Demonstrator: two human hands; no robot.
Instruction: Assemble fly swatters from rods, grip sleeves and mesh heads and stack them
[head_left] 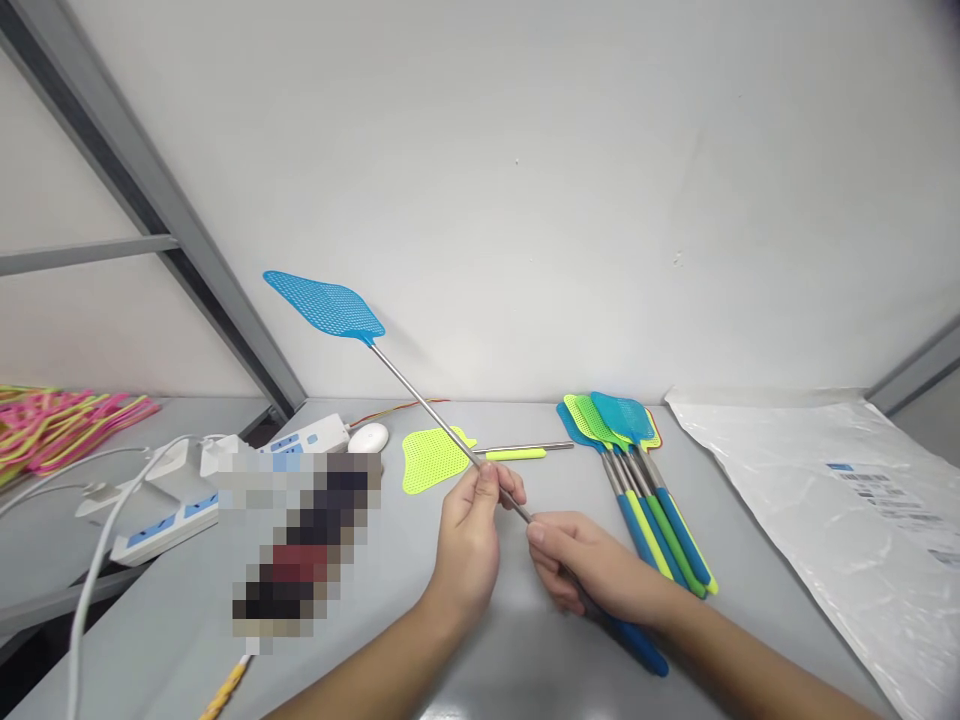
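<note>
A blue fly swatter (326,305) with a thin metal telescopic rod is held slantwise above the table, its mesh head raised to the upper left. My left hand (474,525) is closed round the middle of the rod. Lower down, my right hand (592,565) grips the rod near the blue handle, which sticks out beneath that hand. Behind my hands a yellow-green fly swatter (435,460) lies on the table with a loose metal rod and handle beside its head. To the right, several blue, green and yellow fly swatters (645,490) lie stacked together, handles toward me.
A white plastic mailer (810,500) with a label covers the right side of the grey table (360,650). At left are white power strips (169,530), cables, a round white device (368,438) and a pixelated object (307,550). Pink and yellow strips (67,425) lie far left.
</note>
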